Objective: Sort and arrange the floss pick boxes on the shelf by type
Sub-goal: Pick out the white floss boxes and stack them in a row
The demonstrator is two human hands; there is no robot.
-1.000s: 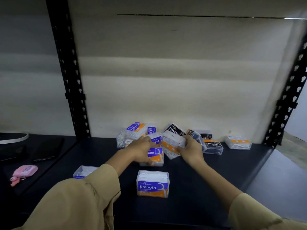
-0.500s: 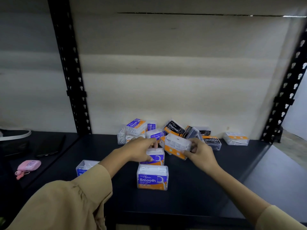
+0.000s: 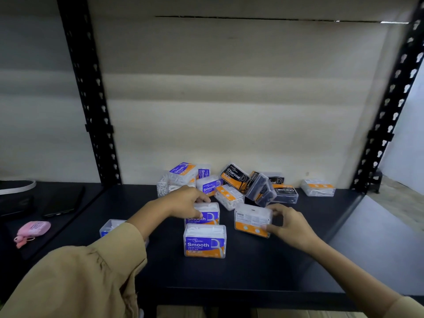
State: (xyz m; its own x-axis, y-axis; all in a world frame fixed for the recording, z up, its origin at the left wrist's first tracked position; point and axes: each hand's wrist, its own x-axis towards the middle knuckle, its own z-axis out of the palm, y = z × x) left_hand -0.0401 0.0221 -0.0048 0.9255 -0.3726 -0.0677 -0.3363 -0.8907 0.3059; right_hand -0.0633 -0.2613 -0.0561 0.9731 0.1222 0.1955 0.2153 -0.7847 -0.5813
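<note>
Worryingly, my left hand [image 3: 186,202] grips one Smooth box [image 3: 205,217], my right hand [image 3: 289,223] pinches a back-turned box [image 3: 252,221], so I might missort it.

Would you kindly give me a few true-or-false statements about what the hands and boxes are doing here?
1. The right hand grips the barcode-side box. True.
2. The left hand holds a black-labelled box. False: it grips the rear Smooth box.
3. The front Smooth box stands upright, untouched. True.
4. The black-labelled packs stand in a neat row. False: the Charcoal boxes lie jumbled near the back wall.
</note>
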